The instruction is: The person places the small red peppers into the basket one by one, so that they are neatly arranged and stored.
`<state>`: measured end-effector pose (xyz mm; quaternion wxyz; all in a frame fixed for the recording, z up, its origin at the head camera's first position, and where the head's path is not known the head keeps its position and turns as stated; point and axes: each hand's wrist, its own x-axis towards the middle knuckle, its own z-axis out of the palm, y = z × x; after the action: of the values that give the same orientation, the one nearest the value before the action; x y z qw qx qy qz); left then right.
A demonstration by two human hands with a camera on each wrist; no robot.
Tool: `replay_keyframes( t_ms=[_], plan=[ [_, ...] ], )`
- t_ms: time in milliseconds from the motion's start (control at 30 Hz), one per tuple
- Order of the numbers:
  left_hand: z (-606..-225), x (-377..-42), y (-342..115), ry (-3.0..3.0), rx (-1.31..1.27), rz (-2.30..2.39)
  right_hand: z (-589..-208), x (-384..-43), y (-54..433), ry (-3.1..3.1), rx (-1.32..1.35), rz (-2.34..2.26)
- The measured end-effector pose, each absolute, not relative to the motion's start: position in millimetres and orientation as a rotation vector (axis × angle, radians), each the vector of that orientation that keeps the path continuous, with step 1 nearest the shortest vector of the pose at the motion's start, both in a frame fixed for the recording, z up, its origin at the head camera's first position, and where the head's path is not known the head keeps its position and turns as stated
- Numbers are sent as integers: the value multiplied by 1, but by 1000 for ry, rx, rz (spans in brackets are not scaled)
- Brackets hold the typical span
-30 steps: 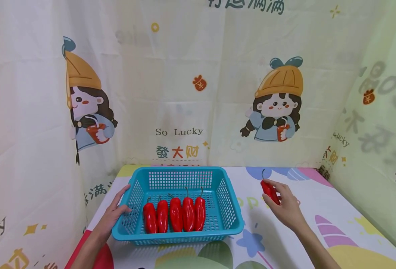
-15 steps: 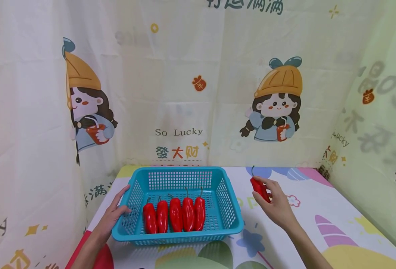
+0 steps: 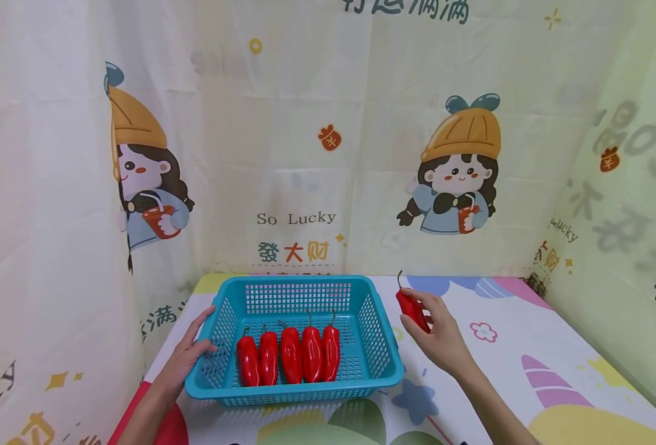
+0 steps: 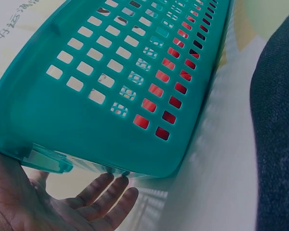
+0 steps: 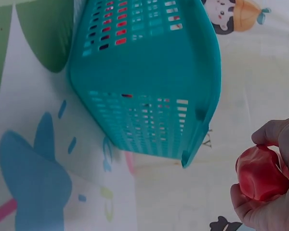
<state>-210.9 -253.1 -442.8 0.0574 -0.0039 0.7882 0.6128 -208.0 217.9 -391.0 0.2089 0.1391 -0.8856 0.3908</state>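
My left hand [image 3: 180, 364] grips the left end of a turquoise plastic basket [image 3: 294, 392], its thumb over the rim. In the left wrist view, the fingers [image 4: 103, 199] lie along the outside of that end wall. Several glossy red chili peppers [image 3: 291, 355] lie side by side inside, stems pointing away from me, mostly left of the middle. Just beyond the basket's right side, my right hand [image 3: 441, 337] pinches another red chili pepper [image 3: 411, 311] between thumb and fingers, its dark stem pointing up. The right wrist view shows this held chili's rounded end [image 5: 262, 173].
Beneath the basket is a table with a colourful printed cover [image 3: 489, 377]. The basket's right part shows bare mesh floor [image 3: 355, 369]. Pale printed curtains [image 3: 305, 185] close in the back and both sides. Dark fabric [image 4: 279, 125] borders the left wrist view.
My right hand has moved left toward the basket, carrying the chili pepper. The left hand, the basket and the peppers inside it have stayed in place.
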Motion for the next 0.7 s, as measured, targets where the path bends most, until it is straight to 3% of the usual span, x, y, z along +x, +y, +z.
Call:
replay_keyframes(
  t_ms=[700],
  plan=[
    [-443,-211,-253,2390,-11,1858,-394,-214,176,-2468,448,1170]
  ],
)
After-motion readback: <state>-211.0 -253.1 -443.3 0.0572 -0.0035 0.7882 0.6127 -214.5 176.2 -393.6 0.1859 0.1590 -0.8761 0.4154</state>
